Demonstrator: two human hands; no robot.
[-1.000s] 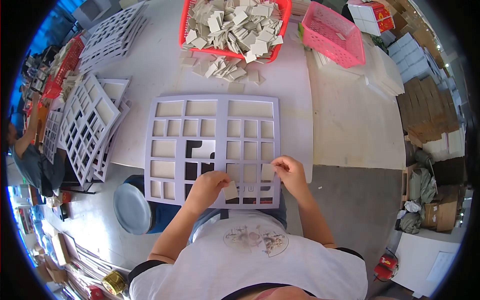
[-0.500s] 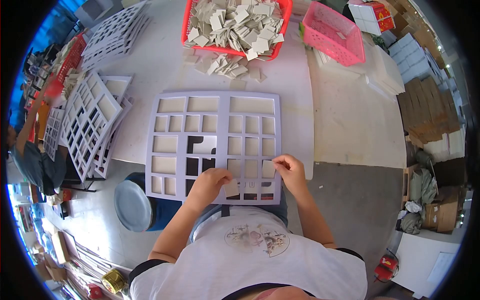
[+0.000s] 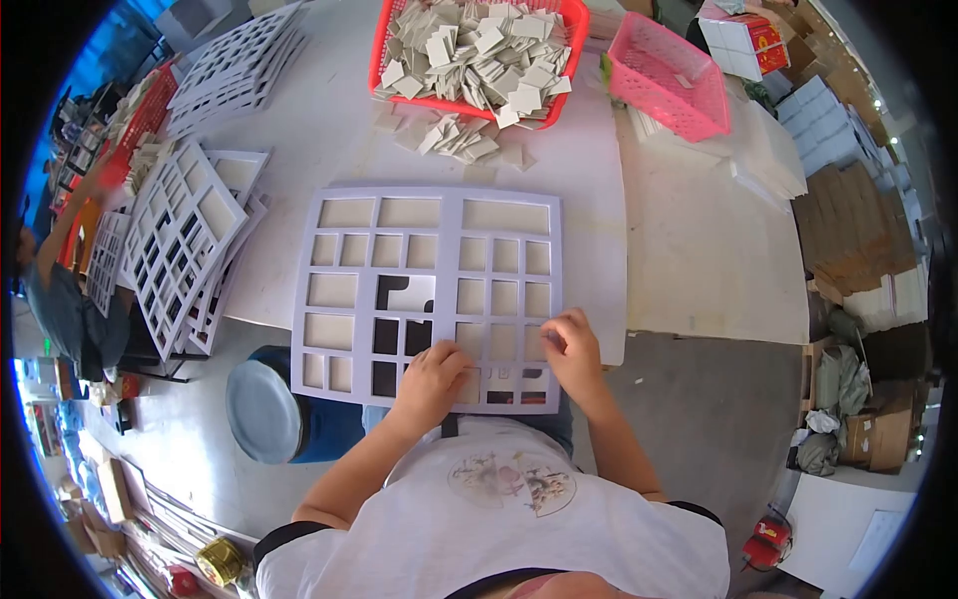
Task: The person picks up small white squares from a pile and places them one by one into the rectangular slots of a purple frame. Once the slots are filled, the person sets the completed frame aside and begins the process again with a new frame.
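Note:
A pale lilac multi-opening frame panel [image 3: 449, 299] lies partly on the table and overhangs its front edge toward my body. Beige cards [image 3: 408, 213] fill many openings; several in the middle column and lower right show dark gaps. My left hand [image 3: 434, 382] is closed at the lower middle, fingers on a small beige card [image 3: 463, 387] in a bottom opening. At the right edge my right hand [image 3: 572, 351] is closed with curled fingertips beside another card-filled opening [image 3: 533, 342]; whatever is between those fingertips is hidden.
A red basket [image 3: 376, 60] heaped with beige cards stands at the back, with loose cards [image 3: 459, 138] before it. A pink basket [image 3: 669, 75] is to its right. Stacked frame panels [image 3: 190, 240] lie left, near another person [image 3: 70, 309]. A blue drum [image 3: 264, 409] stands below.
My left hand has lowered its card into the bottom opening. The card at my right hand now lies in its opening, and those fingers have curled in.

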